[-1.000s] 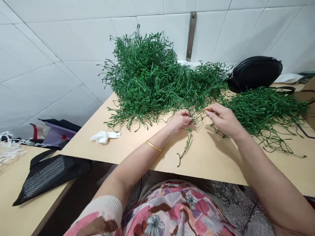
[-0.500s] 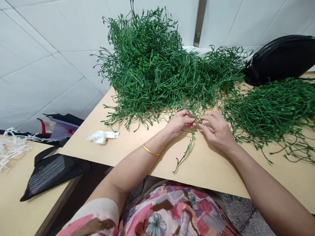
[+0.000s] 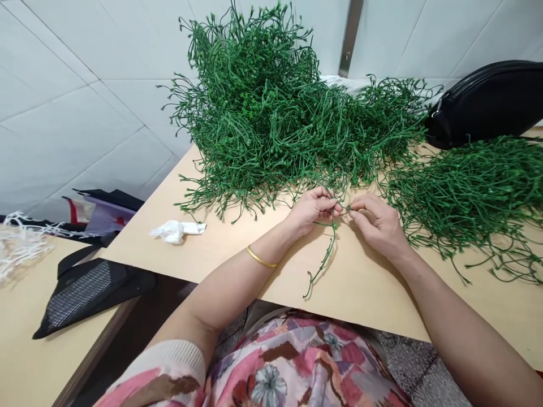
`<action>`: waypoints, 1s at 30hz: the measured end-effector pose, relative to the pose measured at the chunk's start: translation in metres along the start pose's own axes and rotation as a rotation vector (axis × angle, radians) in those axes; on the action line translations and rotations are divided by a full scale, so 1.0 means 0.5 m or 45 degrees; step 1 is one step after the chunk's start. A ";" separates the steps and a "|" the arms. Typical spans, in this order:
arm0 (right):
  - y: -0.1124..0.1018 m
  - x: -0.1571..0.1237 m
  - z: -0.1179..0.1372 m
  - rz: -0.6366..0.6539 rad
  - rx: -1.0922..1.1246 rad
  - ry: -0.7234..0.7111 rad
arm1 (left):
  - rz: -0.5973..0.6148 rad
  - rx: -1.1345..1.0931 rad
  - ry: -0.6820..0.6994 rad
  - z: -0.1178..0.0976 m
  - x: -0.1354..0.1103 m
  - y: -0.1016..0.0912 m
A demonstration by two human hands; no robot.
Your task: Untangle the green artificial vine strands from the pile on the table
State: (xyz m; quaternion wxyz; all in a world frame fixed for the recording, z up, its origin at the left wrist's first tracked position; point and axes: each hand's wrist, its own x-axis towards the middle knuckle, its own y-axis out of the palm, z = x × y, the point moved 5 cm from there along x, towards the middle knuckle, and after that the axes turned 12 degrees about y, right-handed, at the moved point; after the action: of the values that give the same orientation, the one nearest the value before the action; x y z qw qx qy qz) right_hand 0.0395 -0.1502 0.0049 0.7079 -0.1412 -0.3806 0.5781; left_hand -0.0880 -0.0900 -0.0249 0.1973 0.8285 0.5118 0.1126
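My left hand (image 3: 314, 210) pinches a thin green plastic stem (image 3: 326, 257), whose knobbly lower end hangs down over the table (image 3: 271, 277). Close by on the right, the thumb and fingertips of my right hand (image 3: 376, 224) are closed on another part of the green stem, near a small dark tip. Between the two hands a short stretch of stem shows; its exact path is partly hidden by the fingers. A tall heap of similar green stems (image 3: 271, 113) stands just behind my hands. To their right lies a lower, flatter pile of green stems (image 3: 470, 192).
A crumpled white tissue (image 3: 175, 231) lies on the left of the table. At the back right sits a black bag (image 3: 487, 104) against the tiled wall (image 3: 106, 45). Left, a second table (image 3: 25, 316) holds white strands (image 3: 21, 249), with a black mesh pouch (image 3: 85, 288) at its edge.
My right fingers have closed from a looser pose onto the stem and drawn slightly down. The left hand keeps its pinch, and the hanging end has shifted slightly right.
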 end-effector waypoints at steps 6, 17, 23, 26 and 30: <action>0.009 -0.006 0.009 0.048 -0.170 -0.087 | -0.028 -0.009 0.008 0.001 0.001 -0.005; 0.012 -0.005 -0.014 0.146 0.211 0.194 | 0.069 0.026 0.021 0.007 0.001 -0.001; 0.025 -0.009 -0.010 0.275 0.160 0.319 | 0.033 0.000 0.030 0.006 0.001 -0.001; 0.018 -0.009 0.002 0.180 -0.065 0.255 | -0.006 0.041 0.020 0.004 0.000 0.001; 0.023 -0.008 0.020 0.154 -0.345 0.044 | -0.123 0.101 -0.003 0.004 -0.003 0.006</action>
State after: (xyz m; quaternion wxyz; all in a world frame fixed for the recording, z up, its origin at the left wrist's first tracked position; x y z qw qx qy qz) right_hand 0.0240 -0.1529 0.0026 0.6526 -0.2683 -0.4336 0.5604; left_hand -0.0852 -0.0930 -0.0254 0.1701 0.8102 0.5550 0.0816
